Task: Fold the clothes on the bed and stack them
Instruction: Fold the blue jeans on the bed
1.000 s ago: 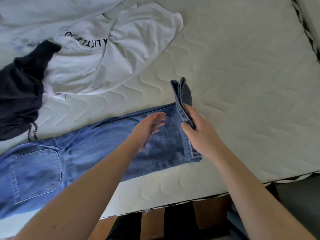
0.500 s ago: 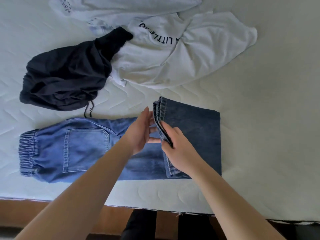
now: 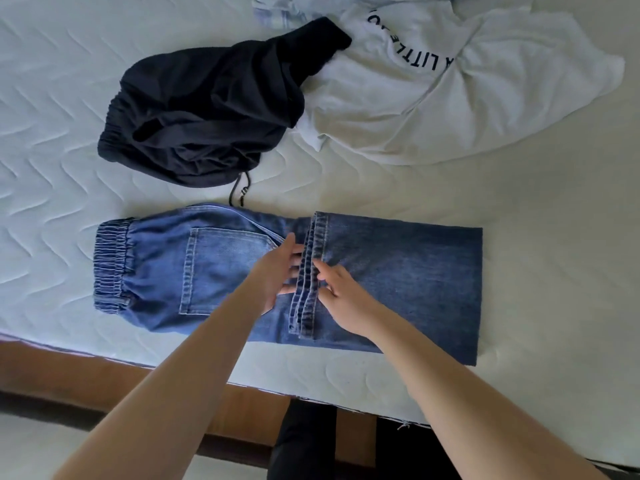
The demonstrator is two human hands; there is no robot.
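Blue jeans (image 3: pixel 214 268) lie flat near the bed's front edge, with the elastic waistband at the left. Their legs are folded back from the right, so the stacked hems (image 3: pixel 310 282) lie across the middle. My left hand (image 3: pixel 277 271) touches the hems from the left with straight fingers. My right hand (image 3: pixel 341 299) rests on the folded layer, its fingertips pressing on the hems from the right. A crumpled black garment (image 3: pixel 207 109) with a drawstring lies behind the jeans. A white printed T-shirt (image 3: pixel 433 98) is spread loosely at the back right.
The white quilted mattress (image 3: pixel 52 161) has bare room at the left and at the far right. Its front edge runs below the jeans, above a brown wooden bed frame (image 3: pixel 104 372). More pale cloth (image 3: pixel 277 12) lies at the top edge.
The leg ends, held upright in my right hand, were carried left and laid down on the jeans. My right hand's grip has eased to a press. The view has shifted left.
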